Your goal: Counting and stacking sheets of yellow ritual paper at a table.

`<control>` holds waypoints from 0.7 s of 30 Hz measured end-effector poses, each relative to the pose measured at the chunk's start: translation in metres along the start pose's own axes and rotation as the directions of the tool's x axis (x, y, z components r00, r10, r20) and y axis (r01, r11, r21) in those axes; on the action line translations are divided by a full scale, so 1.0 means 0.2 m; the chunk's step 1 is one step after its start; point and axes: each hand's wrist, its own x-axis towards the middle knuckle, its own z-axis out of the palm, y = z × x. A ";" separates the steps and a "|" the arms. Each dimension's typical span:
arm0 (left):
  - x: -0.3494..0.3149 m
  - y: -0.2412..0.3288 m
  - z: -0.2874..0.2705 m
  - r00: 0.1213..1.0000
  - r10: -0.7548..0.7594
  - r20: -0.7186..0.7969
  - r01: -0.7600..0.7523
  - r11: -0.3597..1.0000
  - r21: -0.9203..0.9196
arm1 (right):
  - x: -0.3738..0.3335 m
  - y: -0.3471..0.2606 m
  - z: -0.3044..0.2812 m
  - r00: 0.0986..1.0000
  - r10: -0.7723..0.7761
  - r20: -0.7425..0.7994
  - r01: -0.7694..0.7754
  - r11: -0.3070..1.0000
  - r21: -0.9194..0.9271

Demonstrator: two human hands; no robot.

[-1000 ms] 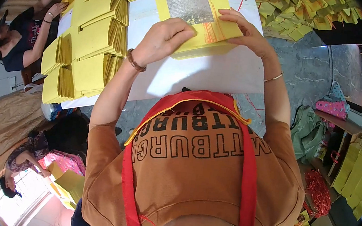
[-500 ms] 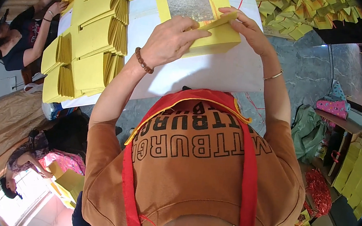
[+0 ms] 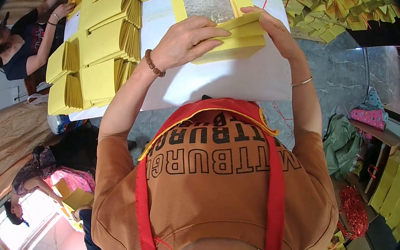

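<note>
Before me lies a stack of yellow paper, its top sheet bearing a silver foil square. The sheet's near edge is turned up into a folded yellow flap. My left hand has its fingers closed over the flap's left part, the thumb on the near side. At the flap's right end, my right hand pinches the paper between thumb and fingers. Folded yellow paper bundles stand in rows on the white table, left of my left hand.
A heap of yellow paper pieces lies at the far right. A person handles yellow paper at the left, another lower down. A green sack, red strings and yellow stacks stand at the right.
The flap has been rolled further over and looks wider. My left hand has shifted slightly left along it. My right hand stays near the right end, its fingers changed in position.
</note>
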 end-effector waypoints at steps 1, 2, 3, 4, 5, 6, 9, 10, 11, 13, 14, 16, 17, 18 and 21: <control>0.00 -0.01 0.00 1.000 0.000 0.000 0.000 1.000 0.000 | 0.00 0.01 -0.01 0.998 -0.059 0.014 0.059 0.998 -0.026; 0.00 -0.02 0.01 1.000 0.011 -0.022 -0.010 1.000 0.007 | 0.00 0.01 -0.01 0.993 -0.117 0.030 0.118 0.992 -0.050; 0.00 -0.01 0.01 0.999 0.021 -0.043 -0.020 1.000 0.013 | -0.01 0.01 -0.01 0.993 -0.117 0.029 0.118 0.992 -0.050; 0.00 0.00 0.00 0.999 0.021 -0.042 -0.020 1.000 0.013 | -0.01 0.00 0.00 0.999 -0.037 0.022 0.036 0.998 0.051; 0.00 0.01 -0.01 1.000 -0.029 -0.010 0.029 0.999 0.039 | -0.01 0.00 0.00 0.999 0.043 0.022 -0.046 0.987 0.152; 0.00 0.03 -0.01 0.997 -0.080 0.019 0.078 0.995 0.068 | 0.00 0.00 0.00 0.999 0.043 0.023 -0.046 0.987 0.152; 0.00 0.00 0.01 0.987 0.159 -0.007 -0.153 0.958 0.242 | 0.01 0.01 -0.01 0.998 -0.065 0.023 0.065 0.998 0.014; 0.00 0.01 0.01 0.987 0.159 -0.007 -0.152 0.958 0.241 | 0.01 0.01 -0.01 0.998 -0.064 0.016 0.063 0.998 0.029; 0.00 0.03 0.00 0.991 0.135 -0.003 -0.131 0.969 0.208 | 0.01 0.01 -0.01 0.998 -0.063 0.010 0.063 0.997 0.044; 0.00 0.03 0.00 0.994 0.113 0.002 -0.111 0.978 0.175 | 0.01 0.01 -0.01 0.998 -0.064 0.015 0.064 0.997 0.045; 0.00 0.03 0.00 0.993 0.114 0.007 -0.114 0.979 0.166 | 0.01 0.01 -0.01 0.998 -0.066 0.021 0.065 0.997 0.047; -0.01 0.01 0.00 0.993 0.116 0.011 -0.116 0.981 0.159 | 0.01 -0.02 0.00 0.999 -0.038 0.016 0.037 0.999 0.026; -0.01 0.01 0.00 0.994 0.112 0.005 -0.111 0.984 0.137 | 0.01 -0.03 0.00 1.000 -0.010 0.010 0.010 1.000 0.005; -0.01 0.00 0.01 0.994 0.109 0.001 -0.109 0.987 0.115 | 0.01 -0.03 0.00 1.000 -0.011 0.008 0.011 1.000 0.005; -0.01 -0.01 0.00 0.995 0.104 -0.008 -0.103 0.992 0.073 | 0.01 -0.02 -0.01 1.000 -0.010 0.015 0.010 1.000 0.010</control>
